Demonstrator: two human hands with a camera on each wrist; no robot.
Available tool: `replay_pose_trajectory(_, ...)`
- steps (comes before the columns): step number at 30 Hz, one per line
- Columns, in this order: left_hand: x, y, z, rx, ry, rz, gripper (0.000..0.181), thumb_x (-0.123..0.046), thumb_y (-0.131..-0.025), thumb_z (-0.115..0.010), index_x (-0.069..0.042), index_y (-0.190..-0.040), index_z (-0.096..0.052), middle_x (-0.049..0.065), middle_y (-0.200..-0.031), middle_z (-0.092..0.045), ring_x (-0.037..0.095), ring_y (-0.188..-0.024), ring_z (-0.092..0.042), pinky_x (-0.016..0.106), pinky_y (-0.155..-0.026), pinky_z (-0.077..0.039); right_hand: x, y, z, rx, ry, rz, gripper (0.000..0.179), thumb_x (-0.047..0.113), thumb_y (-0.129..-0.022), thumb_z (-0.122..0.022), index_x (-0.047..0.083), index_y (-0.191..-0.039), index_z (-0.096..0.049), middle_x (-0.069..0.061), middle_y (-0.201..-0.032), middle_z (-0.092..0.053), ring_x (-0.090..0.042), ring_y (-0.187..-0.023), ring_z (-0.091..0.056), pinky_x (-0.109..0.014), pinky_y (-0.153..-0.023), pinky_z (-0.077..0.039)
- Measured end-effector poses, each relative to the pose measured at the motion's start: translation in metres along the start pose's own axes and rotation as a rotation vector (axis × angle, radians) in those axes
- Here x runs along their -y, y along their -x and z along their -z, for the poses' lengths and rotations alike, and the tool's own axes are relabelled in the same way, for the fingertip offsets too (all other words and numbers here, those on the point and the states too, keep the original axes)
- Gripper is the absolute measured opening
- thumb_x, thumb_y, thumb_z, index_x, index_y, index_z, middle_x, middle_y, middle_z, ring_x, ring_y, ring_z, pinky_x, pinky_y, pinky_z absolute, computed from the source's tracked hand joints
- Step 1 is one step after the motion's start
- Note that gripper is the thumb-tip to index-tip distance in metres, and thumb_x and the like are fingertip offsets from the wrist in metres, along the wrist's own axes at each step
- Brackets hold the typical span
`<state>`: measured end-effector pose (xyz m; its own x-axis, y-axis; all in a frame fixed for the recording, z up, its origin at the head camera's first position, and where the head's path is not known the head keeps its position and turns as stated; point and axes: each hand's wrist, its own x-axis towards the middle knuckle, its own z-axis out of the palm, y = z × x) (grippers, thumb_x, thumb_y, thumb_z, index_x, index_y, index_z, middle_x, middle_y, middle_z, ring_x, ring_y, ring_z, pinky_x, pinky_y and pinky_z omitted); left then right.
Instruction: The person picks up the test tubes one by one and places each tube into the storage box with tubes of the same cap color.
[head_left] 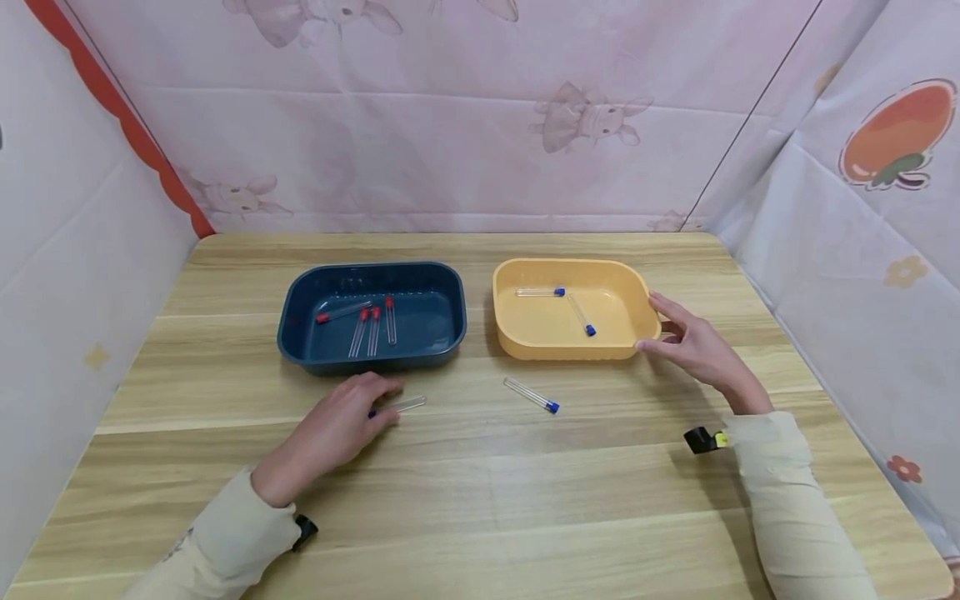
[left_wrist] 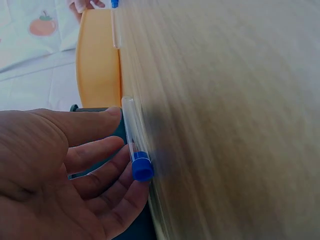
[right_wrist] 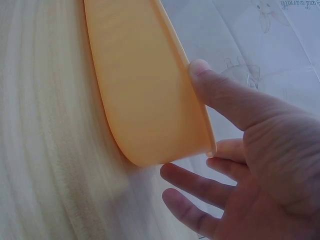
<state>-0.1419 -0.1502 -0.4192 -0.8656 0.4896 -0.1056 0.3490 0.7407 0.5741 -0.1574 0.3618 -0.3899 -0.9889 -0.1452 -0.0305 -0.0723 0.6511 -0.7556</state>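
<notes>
My left hand [head_left: 341,421] is at a clear tube with a blue cap [left_wrist: 142,167] on the table, in front of the navy bin [head_left: 300,354]. In the left wrist view, thumb and fingers spread around this tube; whether they press on it is unclear. At the right end of the yellow bin [head_left: 570,352], my right hand [head_left: 693,346] touches the rim with thumb and forefinger, its other fingers extended. Between the hands lies another blue-capped tube [head_left: 531,395]. Two blue-capped tubes [head_left: 579,315] lie inside the yellow bin. Several red-capped tubes [head_left: 373,332] are in the navy bin.
Both bins stand side by side toward the back of the wooden table [head_left: 480,508]. Behind it hangs a printed cloth [head_left: 450,158], with more cloth at both sides. A black wrist device [head_left: 701,440] sticks out from the right sleeve.
</notes>
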Motion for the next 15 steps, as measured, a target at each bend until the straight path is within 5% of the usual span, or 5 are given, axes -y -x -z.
replay_pose_trajectory(15,-0.008,-0.007,-0.011,0.023,-0.012,-0.017,0.026,-0.003,-0.093,-0.076,-0.003,-0.119,-0.074,0.004,-0.103,-0.066,0.016,-0.086,-0.059,0.040,-0.083,-0.058,-0.002,0.000,0.001,0.002,0.019,-0.006,0.086,0.018,-0.097,-0.076,-0.002,-0.162,-0.024,-0.019,-0.169,-0.020,-0.046,-0.131,-0.053,-0.005,-0.088,-0.046)
